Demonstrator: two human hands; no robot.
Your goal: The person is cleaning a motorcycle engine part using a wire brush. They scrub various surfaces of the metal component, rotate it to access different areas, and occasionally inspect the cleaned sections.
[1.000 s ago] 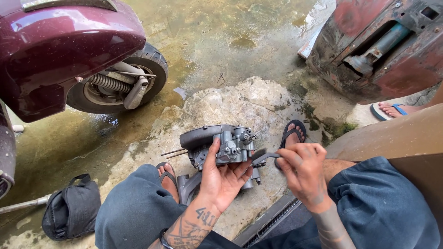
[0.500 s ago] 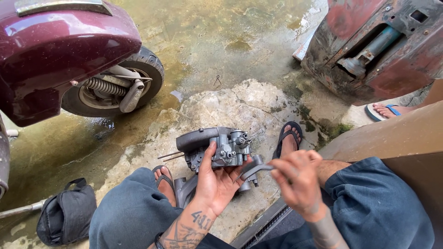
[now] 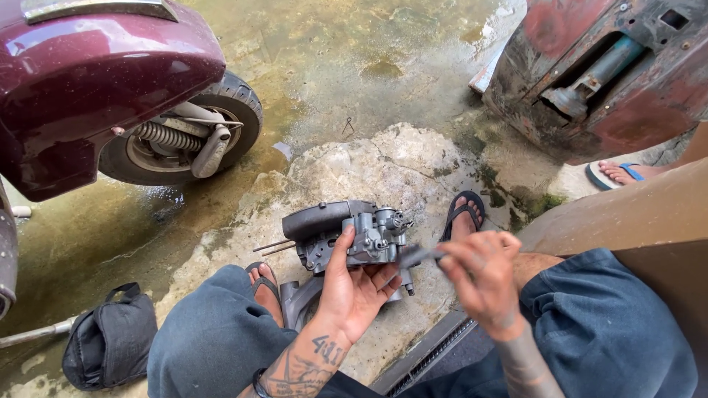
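My left hand (image 3: 354,291) cups a grey metal carburettor (image 3: 346,234) from below, thumb up its side, holding it over my knees. Two thin studs stick out of its left end. My right hand (image 3: 479,276) is closed on a small dark tool (image 3: 415,256) whose tip touches the carburettor's right side. Another dark grey part (image 3: 295,302) lies under the carburettor, between my legs. My sandalled feet rest on cracked concrete (image 3: 369,169).
A maroon scooter's rear wheel (image 3: 184,136) and bodywork stand at upper left. A rusty red scooter frame (image 3: 605,74) sits upper right, another person's foot (image 3: 616,173) in a blue sandal beside it. A black bag (image 3: 110,339) lies lower left. Wet ground lies beyond.
My right hand has closed in on the carburettor's right side with the tool. The left hand keeps the same hold; the view has shifted slightly.
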